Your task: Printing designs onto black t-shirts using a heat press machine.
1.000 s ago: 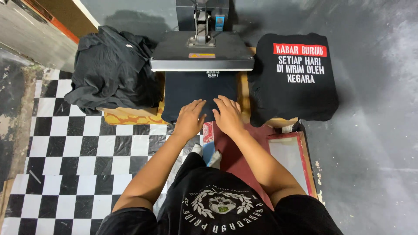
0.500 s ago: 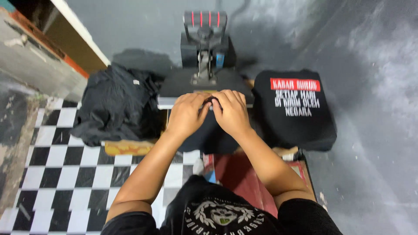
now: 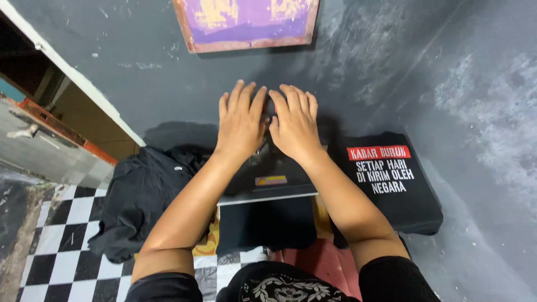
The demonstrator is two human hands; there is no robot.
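Both hands, left hand point(image 3: 240, 120) and right hand point(image 3: 293, 123), are gripping the heat press handle point(image 3: 267, 120) at frame centre, fingers curled over it; pulling evenly should be keeping the platen point(image 3: 268, 184) square over the black garment point(image 3: 265, 223).

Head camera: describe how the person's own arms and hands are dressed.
Both arms are bare from the short black sleeves down. The left hand and right hand have no gloves; I see no rings, watch or bracelets. The black shirt carries a pale printed design.
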